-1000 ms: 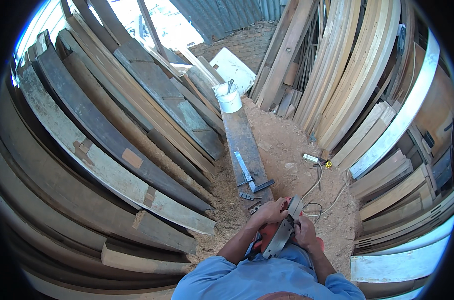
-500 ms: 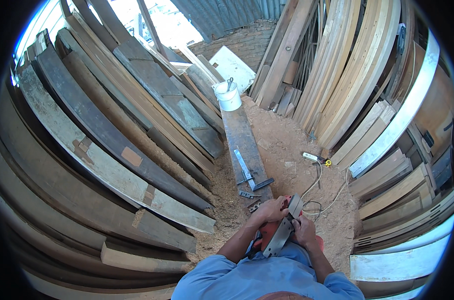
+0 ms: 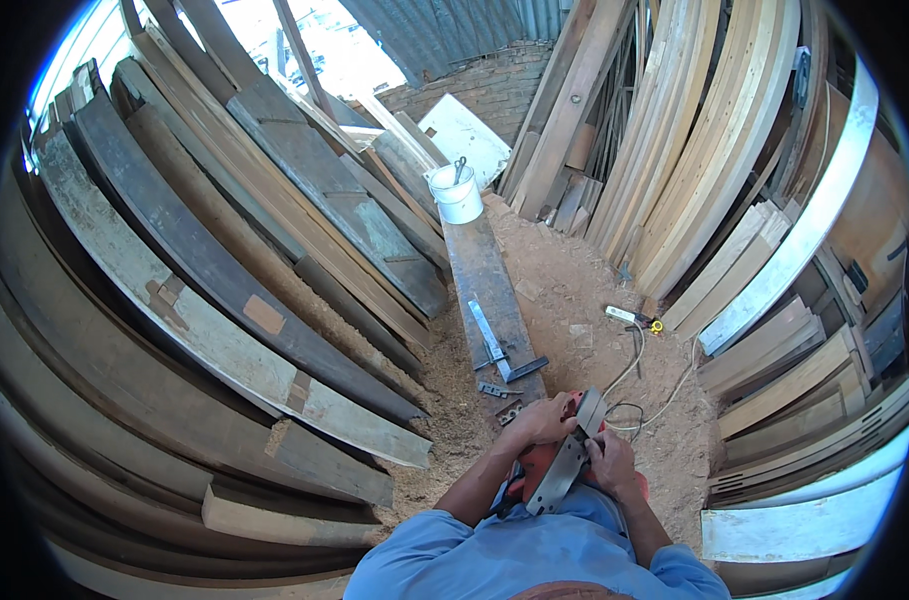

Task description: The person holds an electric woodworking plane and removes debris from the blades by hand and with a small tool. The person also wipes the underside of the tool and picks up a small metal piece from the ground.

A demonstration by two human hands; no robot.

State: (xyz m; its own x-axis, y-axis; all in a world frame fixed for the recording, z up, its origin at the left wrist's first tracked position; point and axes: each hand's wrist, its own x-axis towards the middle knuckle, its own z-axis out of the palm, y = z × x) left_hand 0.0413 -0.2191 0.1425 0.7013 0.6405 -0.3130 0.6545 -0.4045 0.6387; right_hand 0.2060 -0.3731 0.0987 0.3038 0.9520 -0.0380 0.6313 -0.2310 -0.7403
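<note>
A red electric planer (image 3: 559,475) lies tilted against my lap, its long grey metal sole turned up. My left hand (image 3: 546,420) is closed on its far end. On the sole's right edge, around the middle, my right hand (image 3: 611,459) grips with bent fingers, the thumb against the metal. What the fingertips touch underneath is hidden. Just ahead, on a long worn plank (image 3: 474,275), rest a metal try square (image 3: 511,370) with a dark stock and a small metal part (image 3: 492,389). More small pieces (image 3: 510,412) sit at the plank's near end, partly covered by my left hand.
At the plank's far end stands a white bucket (image 3: 458,198) with a scissor-like handle showing. A white power strip (image 3: 620,313) with a yellow plug (image 3: 656,326) and pale cord (image 3: 664,405) lies on sawdust-covered ground (image 3: 564,290). Boards (image 3: 214,330) lean along the left and timber (image 3: 714,150) along the right.
My right hand has shifted very slightly on the planer's edge. The planer and my left hand stay in place.
</note>
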